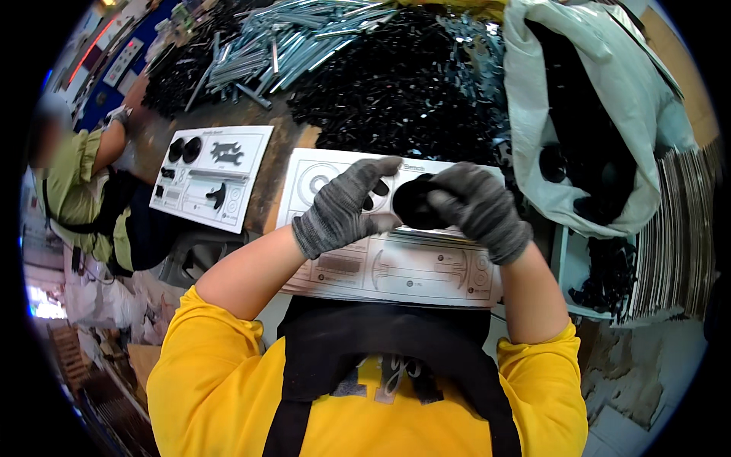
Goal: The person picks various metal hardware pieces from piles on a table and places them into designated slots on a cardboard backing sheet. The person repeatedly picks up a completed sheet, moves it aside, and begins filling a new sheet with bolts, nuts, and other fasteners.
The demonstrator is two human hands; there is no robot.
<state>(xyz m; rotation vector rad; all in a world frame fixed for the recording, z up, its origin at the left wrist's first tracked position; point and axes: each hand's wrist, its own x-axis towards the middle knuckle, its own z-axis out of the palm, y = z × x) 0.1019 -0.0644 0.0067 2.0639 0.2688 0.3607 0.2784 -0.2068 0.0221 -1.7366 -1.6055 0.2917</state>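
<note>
My right hand (480, 209), in a grey knit glove, grips a round black disc (411, 204) by its right side, over the printed card. Beside the disc is my left hand (343, 206), gloved the same way, its thumb and fingers apart and nothing between them. Under both hands lies a stack of white printed cards (358, 293) with line drawings of parts. My fingers and the disc hide part of the top card.
Beyond the cards spreads a heap of small black parts (403, 84), with a pile of metal rods (282, 46) behind left. A white sack (525, 114) holding black discs stands right, beside stacked cardboard (674, 228). A co-worker (99, 190) sits left, near another card (247, 152) bearing parts.
</note>
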